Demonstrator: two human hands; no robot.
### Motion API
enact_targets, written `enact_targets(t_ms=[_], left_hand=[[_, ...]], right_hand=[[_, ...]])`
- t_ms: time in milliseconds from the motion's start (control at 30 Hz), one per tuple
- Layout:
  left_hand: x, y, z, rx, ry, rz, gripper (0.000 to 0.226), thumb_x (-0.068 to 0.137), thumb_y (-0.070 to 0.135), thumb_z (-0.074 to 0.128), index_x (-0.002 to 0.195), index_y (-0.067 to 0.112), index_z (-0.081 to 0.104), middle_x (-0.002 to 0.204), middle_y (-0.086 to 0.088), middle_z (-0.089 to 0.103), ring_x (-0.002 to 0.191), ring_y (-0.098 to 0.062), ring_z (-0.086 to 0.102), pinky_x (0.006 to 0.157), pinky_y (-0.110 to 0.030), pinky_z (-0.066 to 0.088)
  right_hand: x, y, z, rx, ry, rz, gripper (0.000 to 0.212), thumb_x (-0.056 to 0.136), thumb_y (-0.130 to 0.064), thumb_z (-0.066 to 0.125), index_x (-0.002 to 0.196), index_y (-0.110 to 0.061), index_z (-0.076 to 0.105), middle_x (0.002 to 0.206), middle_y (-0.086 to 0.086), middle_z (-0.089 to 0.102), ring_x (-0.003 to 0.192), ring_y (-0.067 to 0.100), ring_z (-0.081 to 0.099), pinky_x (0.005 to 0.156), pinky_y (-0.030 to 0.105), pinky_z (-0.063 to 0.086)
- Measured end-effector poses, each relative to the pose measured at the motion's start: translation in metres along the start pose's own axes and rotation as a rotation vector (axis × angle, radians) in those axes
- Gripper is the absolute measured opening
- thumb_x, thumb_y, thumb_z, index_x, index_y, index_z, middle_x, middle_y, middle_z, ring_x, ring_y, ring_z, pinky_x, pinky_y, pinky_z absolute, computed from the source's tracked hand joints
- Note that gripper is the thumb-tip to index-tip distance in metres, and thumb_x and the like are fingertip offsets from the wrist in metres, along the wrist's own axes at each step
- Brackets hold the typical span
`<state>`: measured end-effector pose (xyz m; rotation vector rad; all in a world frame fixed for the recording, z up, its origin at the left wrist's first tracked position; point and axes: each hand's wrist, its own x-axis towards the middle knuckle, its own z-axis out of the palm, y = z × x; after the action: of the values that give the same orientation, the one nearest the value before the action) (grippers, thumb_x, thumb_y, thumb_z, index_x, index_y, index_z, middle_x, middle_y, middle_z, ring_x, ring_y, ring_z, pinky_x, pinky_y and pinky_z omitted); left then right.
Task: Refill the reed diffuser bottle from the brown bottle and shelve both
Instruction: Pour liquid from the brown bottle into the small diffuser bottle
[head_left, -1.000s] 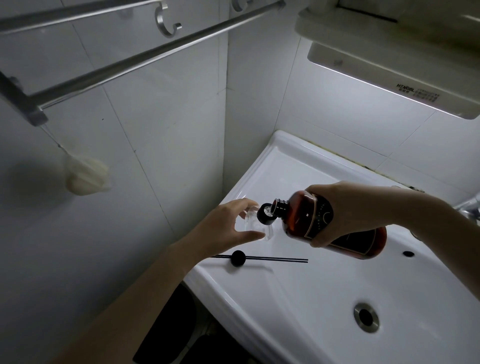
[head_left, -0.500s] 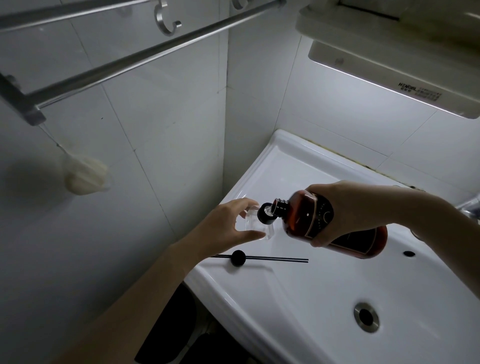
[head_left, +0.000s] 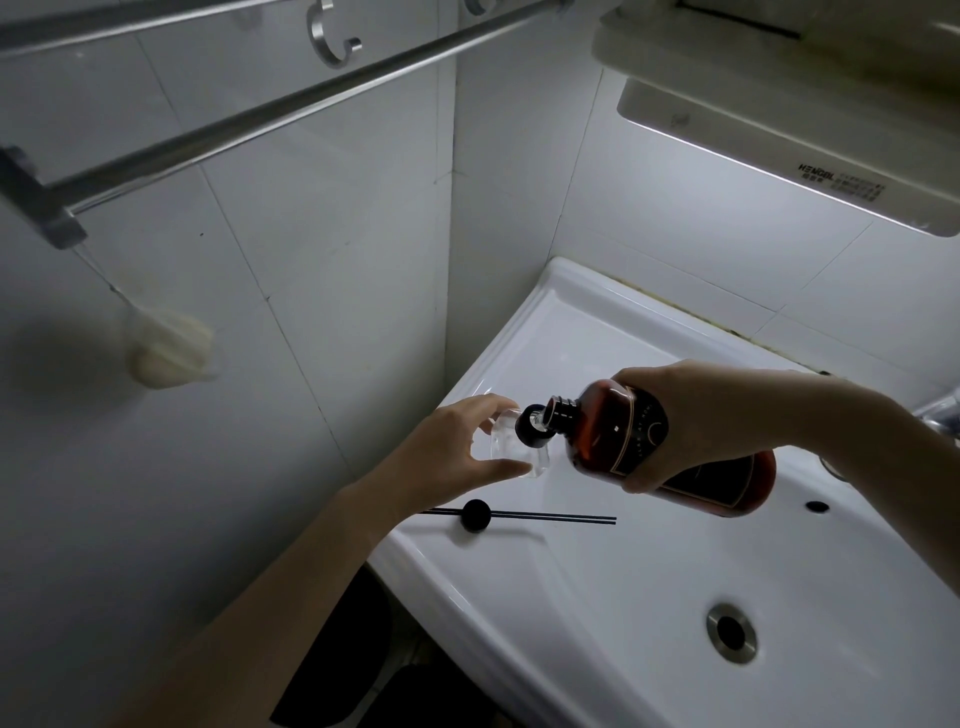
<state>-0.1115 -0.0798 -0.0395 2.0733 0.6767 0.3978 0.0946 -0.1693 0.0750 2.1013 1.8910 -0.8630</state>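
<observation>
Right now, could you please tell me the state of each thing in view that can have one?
Brown bottle: uncapped, tipped nearly flat, mouth at the glass bottle's black neck, held by the right hand.
Glass bottle: open, upright on the sink ledge, steadied by the left hand.
Reed sticks: out of the bottle, lying flat on the ledge with their black stopper.
Drain: open.

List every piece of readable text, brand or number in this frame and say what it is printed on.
"HENGOL": dark brand print on the underside edge of the white wall unit above the sink; the last letters are uncertain.
Smaller lines beside and under that brand: too small to read.
Gold lettering running along the dark label of the brown bottle, tilted in the right hand: too blurred to read.
Nothing else carries text.
</observation>
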Motion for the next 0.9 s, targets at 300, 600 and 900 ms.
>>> enact_targets(t_ms=[300, 600, 900], left_hand=[[0.0006, -0.0004, 0.0004, -0.003, 0.001, 0.002, 0.048, 0.071, 0.036, 0.073, 0.112, 0.021, 0.054, 0.103, 0.01, 0.061, 0.088, -0.001, 0.053, 0.072, -0.001, 0.036], [0.0005, -0.0007, -0.0002, -0.003, 0.002, 0.011, 0.048, 0.071, 0.036, 0.073, 0.112, 0.021, 0.054, 0.102, 0.011, 0.061, 0.087, -0.001, 0.054, 0.071, -0.001, 0.036], [0.0014, -0.0017, 0.0006, -0.012, -0.004, 0.007, 0.047, 0.071, 0.037, 0.072, 0.112, 0.022, 0.054, 0.103, 0.009, 0.062, 0.086, 0.002, 0.053, 0.072, -0.001, 0.036]], right_hand=[[0.0003, -0.0003, -0.001, -0.001, -0.005, -0.013, 0.045, 0.05, -0.06, 0.071, 0.082, -0.042, 0.045, 0.08, -0.015, 0.06, 0.072, 0.0, 0.057, 0.051, 0.013, 0.037], [0.0009, -0.0011, -0.0019, 0.002, -0.014, -0.011, 0.05, 0.053, -0.057, 0.072, 0.093, -0.039, 0.048, 0.084, -0.015, 0.06, 0.075, 0.0, 0.057, 0.053, 0.013, 0.038], [0.0008, -0.0021, -0.0032, -0.017, -0.016, -0.014, 0.042, 0.054, -0.056, 0.073, 0.082, -0.042, 0.044, 0.08, -0.017, 0.059, 0.071, -0.002, 0.056, 0.049, 0.009, 0.035]])
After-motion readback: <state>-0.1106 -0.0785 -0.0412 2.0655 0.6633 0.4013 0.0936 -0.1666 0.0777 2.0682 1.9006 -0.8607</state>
